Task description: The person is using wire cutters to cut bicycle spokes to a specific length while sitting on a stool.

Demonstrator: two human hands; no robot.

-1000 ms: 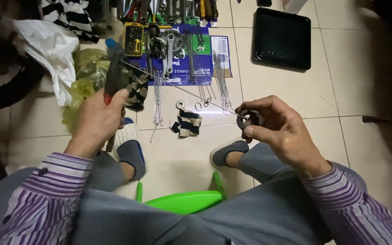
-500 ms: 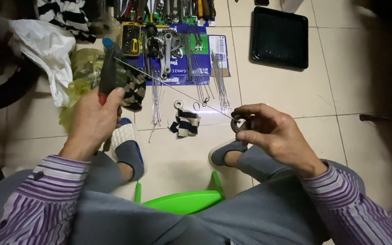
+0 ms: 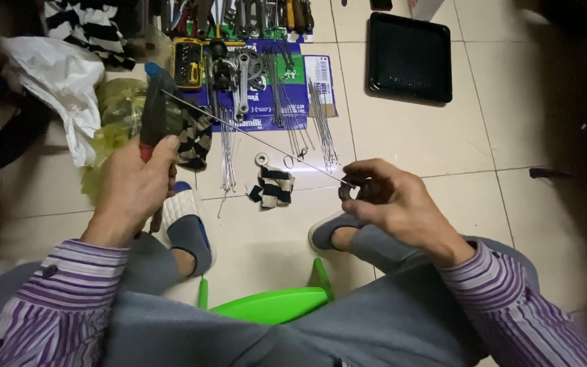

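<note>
Pliers (image 3: 152,115) are gripped by the left hand (image 3: 134,187) at centre left; a thin wire (image 3: 259,139) and small ring (image 3: 348,192) are pinched by the right hand (image 3: 395,204).

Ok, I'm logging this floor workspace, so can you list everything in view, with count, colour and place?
pliers: one, dark with red grip, in the left hand
thin wire: one, silver, runs from the pliers to the right hand
small ring part: one, dark, in the right fingers
metal rods: several bundles, silver, on the floor ahead
blue mat: one, under assorted tools, top centre
yellow case: one, on the mat's left
striped cloth: one, black and white, centre floor
black tray: one, top right
plastic bags: white and yellow-green, left
green stool: one, between the legs
left hand: grips the pliers
right hand: pinches the ring part
</note>
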